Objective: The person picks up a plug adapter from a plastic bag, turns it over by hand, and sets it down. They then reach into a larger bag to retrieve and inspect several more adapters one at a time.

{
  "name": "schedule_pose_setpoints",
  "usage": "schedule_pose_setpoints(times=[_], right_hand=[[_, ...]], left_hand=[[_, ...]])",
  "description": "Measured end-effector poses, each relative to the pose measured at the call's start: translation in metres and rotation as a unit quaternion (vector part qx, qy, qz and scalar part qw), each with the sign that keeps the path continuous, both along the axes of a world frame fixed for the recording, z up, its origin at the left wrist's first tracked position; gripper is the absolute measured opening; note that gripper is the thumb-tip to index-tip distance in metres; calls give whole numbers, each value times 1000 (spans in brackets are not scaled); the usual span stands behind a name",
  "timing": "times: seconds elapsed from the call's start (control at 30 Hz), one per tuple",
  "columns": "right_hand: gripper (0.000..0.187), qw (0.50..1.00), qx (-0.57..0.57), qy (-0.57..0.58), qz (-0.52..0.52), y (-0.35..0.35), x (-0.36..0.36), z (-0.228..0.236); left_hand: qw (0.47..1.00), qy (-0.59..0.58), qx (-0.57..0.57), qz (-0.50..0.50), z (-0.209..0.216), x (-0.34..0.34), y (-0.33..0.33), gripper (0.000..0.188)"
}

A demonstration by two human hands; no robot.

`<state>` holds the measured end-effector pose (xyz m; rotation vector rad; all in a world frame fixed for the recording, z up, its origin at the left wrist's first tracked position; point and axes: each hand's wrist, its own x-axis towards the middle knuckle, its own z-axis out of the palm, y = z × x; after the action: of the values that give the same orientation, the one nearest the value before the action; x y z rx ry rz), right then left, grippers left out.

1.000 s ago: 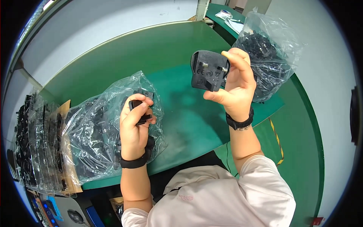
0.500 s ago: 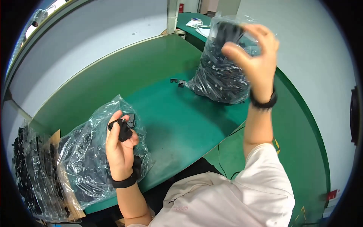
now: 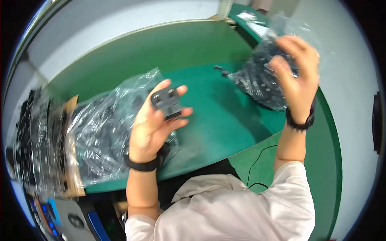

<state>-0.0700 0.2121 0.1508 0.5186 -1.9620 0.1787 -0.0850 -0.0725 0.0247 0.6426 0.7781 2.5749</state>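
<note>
My left hand (image 3: 150,126) is closed round a small black plug adapter (image 3: 167,103) with metal pins, held above the table. Its pinned face is turned up, and part of its edge lies behind my fingers. To the right, my right hand (image 3: 297,68) is raised with thumb and fingers curved apart, and nothing shows between them. Behind that hand stands a clear plastic bag (image 3: 263,76) full of small black parts, blurred here. A second clear bag (image 3: 104,136) with dark pieces lies on the table, partly under my left forearm.
Small black pieces (image 3: 221,71) lie on the green table (image 3: 209,132) beside the right bag. Stacked, plastic-wrapped black parts (image 3: 44,144) stand at the far left by brown cardboard (image 3: 71,105). A green partition (image 3: 177,50) borders the back. A black cable (image 3: 259,158) runs below the table.
The view has shifted, with the table lower left. My left hand has turned the plug adapter pins-up. A dark blurred thing beside my right hand no longer shows there; that hand stays open.
</note>
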Motion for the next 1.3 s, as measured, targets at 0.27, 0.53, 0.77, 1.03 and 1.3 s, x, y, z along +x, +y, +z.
schedule_pose_setpoints(times=[0.27,0.53,0.77,1.03,1.3], right_hand=[[67,947,40,-216,234,-91,-18,-67],[66,930,22,-251,269,-93,-23,-62],[62,948,-87,-176,252,-75,-27,-53],[64,960,-79,-151,221,-56,-23,-44],[63,965,-73,-137,209,-52,-16,-41]], left_hand=[[998,14,-44,-45,9,2,3,77],[993,65,-97,23,12,7,3,85],[992,49,-95,63,8,7,0,67],[984,44,-149,89,8,5,-1,61],[988,3,-127,90,9,5,-1,45]])
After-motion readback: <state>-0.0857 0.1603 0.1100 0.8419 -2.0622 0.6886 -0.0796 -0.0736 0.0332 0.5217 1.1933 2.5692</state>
